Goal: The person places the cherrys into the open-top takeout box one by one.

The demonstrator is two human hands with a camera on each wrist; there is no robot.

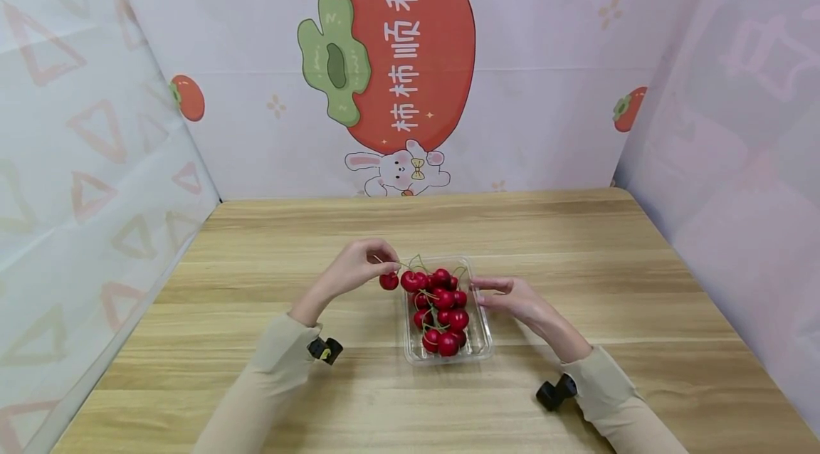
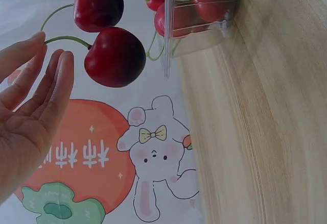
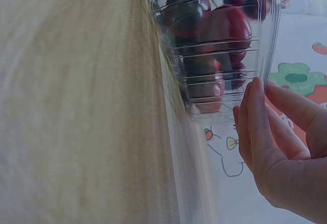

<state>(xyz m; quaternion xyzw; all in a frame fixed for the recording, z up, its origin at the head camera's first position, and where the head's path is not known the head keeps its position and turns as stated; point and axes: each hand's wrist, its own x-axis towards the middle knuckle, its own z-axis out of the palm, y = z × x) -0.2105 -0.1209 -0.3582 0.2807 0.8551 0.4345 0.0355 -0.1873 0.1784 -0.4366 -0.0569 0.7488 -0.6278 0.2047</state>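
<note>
My left hand (image 1: 363, 267) pinches thin green stems between thumb and finger, left of the clear plastic box (image 1: 487, 349). Two dark red cherries hang from those stems, the nearer cherry (image 2: 115, 57) and the farther cherry (image 2: 98, 7); they look clear of the box in the left wrist view. Several more red cherries (image 1: 442, 297) with stems lie heaped inside the box, which stands on the table. On the box's right side, my right hand (image 1: 517, 297) touches the rim with its fingertips, its fingers mostly straight (image 3: 286, 147).
The wooden table (image 1: 256, 255) extends around the box on all sides. Behind it hangs a white printed cloth (image 1: 538, 84) with a large persimmon and a rabbit. Cloth walls stand at left and right. A black wrist mount (image 1: 556, 391) sits at the right cuff.
</note>
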